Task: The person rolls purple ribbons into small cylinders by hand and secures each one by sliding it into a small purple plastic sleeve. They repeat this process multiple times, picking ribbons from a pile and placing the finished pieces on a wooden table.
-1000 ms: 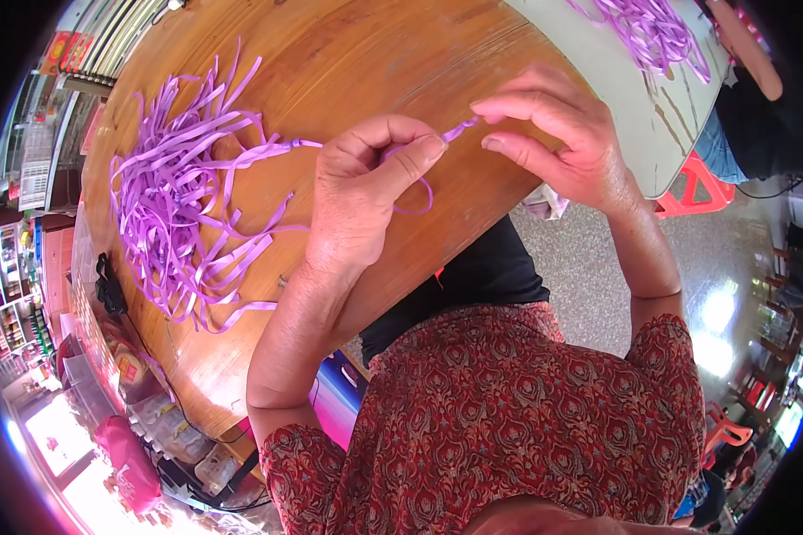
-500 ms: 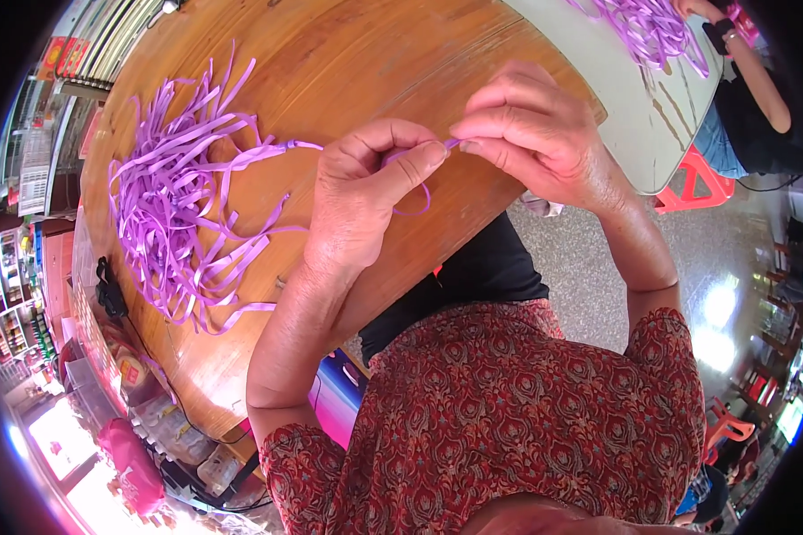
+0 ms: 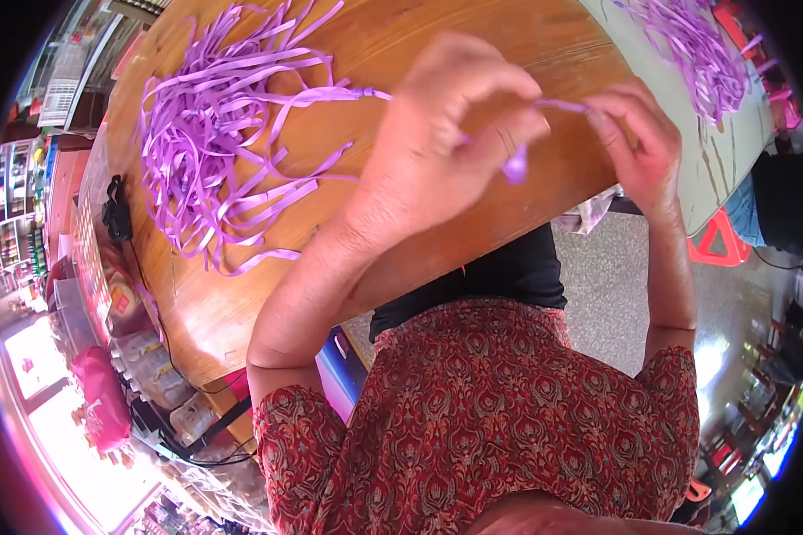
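Possibly the narrow purple ribbon [image 3: 559, 105], stretched between both hands above the wooden worktop [image 3: 205, 312], could slip away: the right hand [image 3: 644, 152] pinches it only by the ends of its fingers, and the left hand [image 3: 426, 143] is too blurred to tell whether its curled fingers grip. A strand reaching that hand from the purple ribbon heap [image 3: 210, 134] could snag if tugged.

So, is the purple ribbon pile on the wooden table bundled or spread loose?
Spread loose: the ribbon pile lies tangled across the wooden table, strand ends fanning outward.
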